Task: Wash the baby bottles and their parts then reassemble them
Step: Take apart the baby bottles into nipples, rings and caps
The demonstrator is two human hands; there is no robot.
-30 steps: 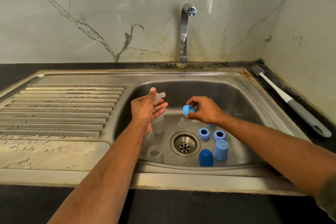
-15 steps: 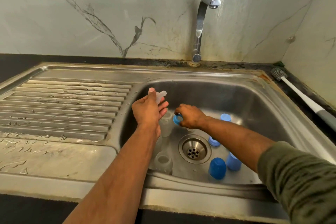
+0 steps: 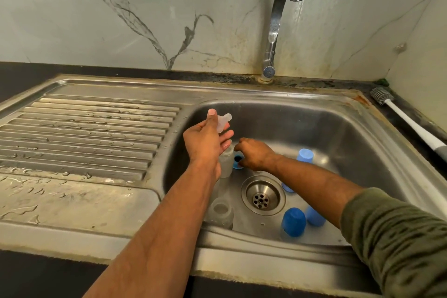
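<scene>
Marble-patterned wall tiles back a steel sink (image 3: 362, 143) with a ribbed draining board (image 3: 84, 133) on its left, and we look down into the basin over two bare forearms.

Our left hand (image 3: 205, 143) hovers above the basin's left side. Its thumb and fingers pinch one clear silicone teat (image 3: 223, 121); the other fingers are loosely extended. The teat is pale and translucent, its long axis tilted, with the narrow tip pointing up and to the right.

Our right hand (image 3: 256, 155) reaches low into the basin, just right of the left hand. Its curled fingers hold one blue ring (image 3: 238, 161) by the rim; the ring's dark opening faces up towards us.

We count two clear bottles: one (image 3: 226, 164) stands upright just beside the ring, partly hidden by the left wrist, and another (image 3: 221, 213) stands upright near the front wall, mouth up.

We count three blue caps: a light one (image 3: 305, 155) behind the right forearm, a darker one (image 3: 293, 222) at the front, and a light one (image 3: 314, 218) touching it on the right. Another light blue piece (image 3: 287, 187) shows beside the drain (image 3: 262, 195), mostly hidden by the forearm.

One tap (image 3: 274, 31) rises behind the basin. One bottle brush (image 3: 411, 123) with a white handle lies on the dark counter to the right.
</scene>
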